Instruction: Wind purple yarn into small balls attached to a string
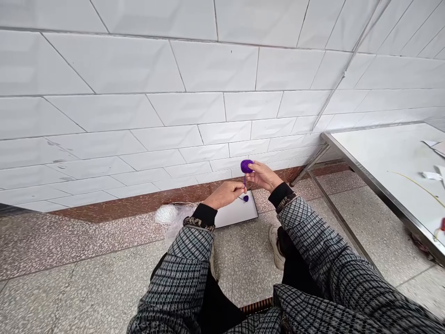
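Note:
A ball of purple yarn is gripped in the fingers of my right hand, held up in front of the wall. From it a strand of purple yarn runs down to my left hand, whose thumb and fingertips pinch it. Under both hands a shallow white box with a dark edge sits on the floor. Inside the box lies a small dark purple ball. My left forearm and hand cover part of the box.
White yarn in clear plastic lies on the floor left of the box. A metal-edged white table stands at the right, with papers and a yellow strand on top. The tiled wall rises straight ahead. My shoes flank the box's near side.

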Demonstrator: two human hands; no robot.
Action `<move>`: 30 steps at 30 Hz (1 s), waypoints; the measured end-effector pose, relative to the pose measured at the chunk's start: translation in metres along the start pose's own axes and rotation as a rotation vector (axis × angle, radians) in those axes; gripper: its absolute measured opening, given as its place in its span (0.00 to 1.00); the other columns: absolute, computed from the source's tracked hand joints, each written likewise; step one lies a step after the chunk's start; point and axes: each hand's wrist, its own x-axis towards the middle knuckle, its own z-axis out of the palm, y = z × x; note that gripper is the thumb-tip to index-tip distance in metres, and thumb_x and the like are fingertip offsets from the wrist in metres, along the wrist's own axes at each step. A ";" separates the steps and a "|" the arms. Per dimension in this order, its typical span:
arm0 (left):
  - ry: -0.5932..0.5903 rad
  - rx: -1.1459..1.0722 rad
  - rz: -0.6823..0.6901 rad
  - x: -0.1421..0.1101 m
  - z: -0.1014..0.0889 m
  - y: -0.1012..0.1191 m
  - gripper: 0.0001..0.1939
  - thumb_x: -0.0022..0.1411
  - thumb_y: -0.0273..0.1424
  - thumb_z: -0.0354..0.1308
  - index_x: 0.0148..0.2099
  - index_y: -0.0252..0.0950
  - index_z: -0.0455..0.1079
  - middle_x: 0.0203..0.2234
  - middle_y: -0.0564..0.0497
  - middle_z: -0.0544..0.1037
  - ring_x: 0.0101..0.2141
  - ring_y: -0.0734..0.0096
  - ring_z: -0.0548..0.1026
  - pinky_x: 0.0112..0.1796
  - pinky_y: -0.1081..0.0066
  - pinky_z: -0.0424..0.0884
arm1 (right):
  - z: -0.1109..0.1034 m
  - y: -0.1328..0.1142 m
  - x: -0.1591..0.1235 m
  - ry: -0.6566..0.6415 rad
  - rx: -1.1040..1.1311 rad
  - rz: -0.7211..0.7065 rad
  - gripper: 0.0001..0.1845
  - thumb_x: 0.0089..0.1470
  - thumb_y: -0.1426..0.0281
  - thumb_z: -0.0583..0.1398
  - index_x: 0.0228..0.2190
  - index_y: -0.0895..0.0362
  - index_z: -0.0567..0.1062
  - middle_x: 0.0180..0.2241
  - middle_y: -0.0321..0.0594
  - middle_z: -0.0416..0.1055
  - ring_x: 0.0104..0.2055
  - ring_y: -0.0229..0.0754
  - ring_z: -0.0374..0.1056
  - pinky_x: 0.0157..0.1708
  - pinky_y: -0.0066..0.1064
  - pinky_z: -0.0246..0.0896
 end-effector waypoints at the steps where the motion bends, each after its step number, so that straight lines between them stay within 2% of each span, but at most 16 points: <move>1: 0.008 -0.002 0.000 -0.001 -0.001 0.001 0.14 0.60 0.38 0.49 0.34 0.35 0.73 0.25 0.53 0.73 0.27 0.71 0.67 0.32 0.72 0.64 | -0.001 0.001 0.001 0.040 -0.112 0.021 0.12 0.52 0.74 0.65 0.37 0.58 0.68 0.26 0.33 0.72 0.22 0.30 0.66 0.22 0.20 0.64; 3: 0.066 -0.025 -0.014 -0.002 -0.004 0.000 0.14 0.60 0.38 0.50 0.33 0.35 0.73 0.26 0.52 0.74 0.27 0.71 0.68 0.32 0.72 0.65 | -0.002 0.003 0.000 0.053 -0.358 0.088 0.13 0.50 0.77 0.66 0.37 0.58 0.69 0.24 0.32 0.70 0.19 0.30 0.63 0.18 0.20 0.59; 6: 0.202 -0.069 -0.053 -0.004 -0.010 -0.004 0.13 0.60 0.37 0.50 0.32 0.35 0.71 0.27 0.51 0.75 0.30 0.69 0.71 0.34 0.71 0.66 | -0.003 0.005 -0.004 -0.138 -0.569 0.203 0.14 0.47 0.78 0.66 0.37 0.60 0.72 0.26 0.33 0.71 0.20 0.30 0.64 0.19 0.21 0.60; 9: 0.298 -0.050 -0.065 -0.005 -0.014 -0.007 0.12 0.59 0.37 0.50 0.32 0.35 0.69 0.27 0.51 0.74 0.31 0.68 0.71 0.35 0.70 0.66 | -0.003 0.003 -0.007 -0.362 -0.511 0.265 0.15 0.47 0.76 0.65 0.39 0.61 0.73 0.27 0.34 0.73 0.22 0.30 0.66 0.21 0.21 0.62; 11: 0.322 -0.011 -0.067 -0.004 -0.016 -0.008 0.12 0.60 0.37 0.49 0.30 0.36 0.67 0.25 0.53 0.71 0.29 0.69 0.69 0.34 0.71 0.64 | -0.005 0.002 -0.008 -0.408 -0.391 0.266 0.16 0.48 0.75 0.66 0.40 0.60 0.72 0.27 0.34 0.73 0.22 0.31 0.66 0.22 0.21 0.62; 16: 0.317 0.029 -0.144 -0.001 -0.012 -0.010 0.12 0.62 0.37 0.47 0.30 0.37 0.65 0.20 0.55 0.66 0.25 0.70 0.65 0.31 0.71 0.61 | -0.005 0.001 -0.007 -0.358 0.005 0.104 0.21 0.48 0.71 0.68 0.42 0.58 0.68 0.31 0.37 0.75 0.25 0.33 0.70 0.27 0.24 0.69; 19: 0.230 -0.012 -0.142 0.001 -0.006 -0.010 0.13 0.62 0.38 0.47 0.32 0.37 0.66 0.21 0.55 0.68 0.26 0.70 0.67 0.31 0.71 0.63 | -0.002 -0.002 -0.007 -0.305 0.165 0.034 0.20 0.49 0.71 0.68 0.42 0.58 0.68 0.30 0.36 0.74 0.28 0.34 0.71 0.30 0.25 0.71; 22: 0.115 -0.029 -0.071 0.001 -0.002 -0.005 0.13 0.60 0.38 0.48 0.31 0.37 0.67 0.22 0.54 0.69 0.27 0.70 0.67 0.32 0.71 0.64 | 0.002 -0.004 -0.007 -0.192 0.189 -0.027 0.18 0.50 0.73 0.67 0.41 0.57 0.67 0.31 0.35 0.74 0.29 0.34 0.72 0.31 0.24 0.71; 24: 0.045 -0.012 -0.026 0.000 -0.002 -0.001 0.13 0.59 0.38 0.48 0.31 0.37 0.68 0.23 0.53 0.70 0.28 0.70 0.68 0.33 0.71 0.65 | 0.004 -0.004 -0.005 -0.089 0.099 -0.040 0.16 0.51 0.74 0.66 0.40 0.56 0.66 0.31 0.34 0.73 0.28 0.32 0.71 0.30 0.23 0.70; 26: 0.009 0.000 -0.006 -0.001 -0.003 0.003 0.13 0.59 0.38 0.48 0.31 0.36 0.69 0.25 0.53 0.72 0.28 0.70 0.68 0.33 0.72 0.65 | 0.005 -0.002 -0.003 0.034 -0.108 -0.038 0.15 0.51 0.76 0.65 0.38 0.56 0.65 0.30 0.32 0.71 0.24 0.30 0.69 0.25 0.21 0.67; 28: 0.025 0.002 -0.009 -0.003 -0.005 0.004 0.13 0.59 0.38 0.49 0.31 0.36 0.70 0.25 0.53 0.72 0.28 0.70 0.67 0.31 0.72 0.64 | 0.004 0.002 -0.002 0.126 -0.369 -0.028 0.16 0.49 0.79 0.65 0.37 0.56 0.65 0.29 0.30 0.69 0.19 0.28 0.65 0.19 0.21 0.62; 30: 0.089 0.000 -0.026 -0.004 -0.007 0.004 0.14 0.59 0.39 0.49 0.32 0.36 0.70 0.23 0.53 0.71 0.27 0.71 0.66 0.30 0.72 0.63 | 0.003 0.005 -0.001 0.123 -0.576 0.011 0.16 0.47 0.81 0.65 0.35 0.56 0.66 0.28 0.29 0.68 0.18 0.27 0.62 0.17 0.21 0.60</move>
